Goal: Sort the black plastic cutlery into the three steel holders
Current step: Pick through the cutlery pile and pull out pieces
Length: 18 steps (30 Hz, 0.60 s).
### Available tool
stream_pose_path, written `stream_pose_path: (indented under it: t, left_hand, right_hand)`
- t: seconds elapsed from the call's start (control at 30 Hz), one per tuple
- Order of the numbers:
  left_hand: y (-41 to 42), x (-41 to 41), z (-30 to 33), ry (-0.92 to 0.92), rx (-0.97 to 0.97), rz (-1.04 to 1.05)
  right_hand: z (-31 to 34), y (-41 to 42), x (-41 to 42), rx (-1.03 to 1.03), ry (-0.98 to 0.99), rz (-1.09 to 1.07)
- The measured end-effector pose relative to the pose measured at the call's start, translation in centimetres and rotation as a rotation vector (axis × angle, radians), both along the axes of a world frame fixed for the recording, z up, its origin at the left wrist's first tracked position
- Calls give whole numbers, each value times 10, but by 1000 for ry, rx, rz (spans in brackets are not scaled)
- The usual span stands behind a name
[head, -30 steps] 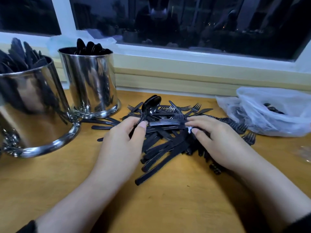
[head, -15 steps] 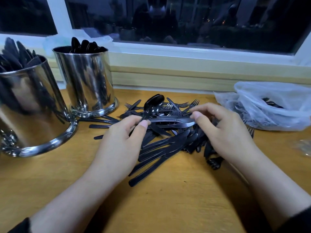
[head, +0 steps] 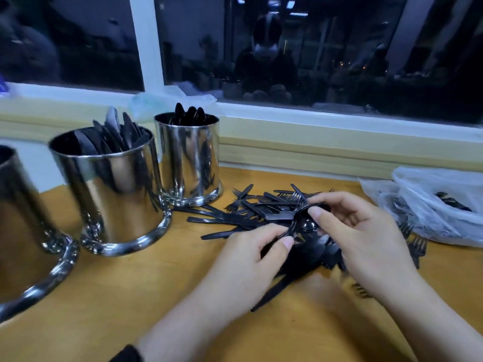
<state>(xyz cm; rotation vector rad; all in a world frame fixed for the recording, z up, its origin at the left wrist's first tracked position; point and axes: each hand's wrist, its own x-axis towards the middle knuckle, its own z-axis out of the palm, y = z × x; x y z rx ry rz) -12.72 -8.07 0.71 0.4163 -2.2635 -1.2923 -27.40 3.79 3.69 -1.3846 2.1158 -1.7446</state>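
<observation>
- Both hands over cutlery pile (head: pixel 264 218) at mid-table (head: pixel 130 296). Left hand (head: pixel 248 265): thumb + index pinch handle of a black spoon (head: pixel 300 220), other fingers curled under.
- Right hand (head: pixel 366 236): fingers curled, thumb + fingertips on the bowl end of same spoon, at its upper right. Whether it truly grips or just steadies the bowl, can't tell, some motion blur.
- Spoon looks raised just above pile, bridging the two hands; bowl looks stacked w/ another spoon bowl, not sure.
- Pile = mixed forks + knives + spoons, loose on table, between holders and plastic bag (head: pixel 439 205) at right; bag has more black pcs inside.
- 3 steel holders at left: far holder (head: pixel 188 158) by window sill, spoon bowls stick out the top. Middle holder (head: pixel 109 189) has blade-shaped pcs, prob knives. Near holder (head: pixel 23 226) cut off by frame edge, contents not visible.
- Step in hand (judgement): picking out / separating a spoon from pile, pre-transfer. Task approx midway, lots of pile left.
- Next move calls for: freeing spoon from neighbours, one hand letting go, carry left to far holder, drop handle-down. Reach passes over or beside pile; far holder sits behind middle one, so lift high enough to clear rims.
- Risk: dragging tangled fork tines along w/ spoon.
</observation>
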Motion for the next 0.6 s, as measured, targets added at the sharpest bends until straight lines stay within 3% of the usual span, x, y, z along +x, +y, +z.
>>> stream_pose_path:
  t: [0.1, 0.3, 0.6]
  left_hand:
    - [-15, 8, 3, 104, -9, 161]
    - [-67, 27, 10, 308, -10, 489]
    - [-91, 34, 5, 241, -51, 597]
  right_hand:
    - [28, -23, 9, -35, 52, -71]
    - [117, -101, 9, -180, 355, -132]
    - [164, -214, 13, -59, 696, -170]
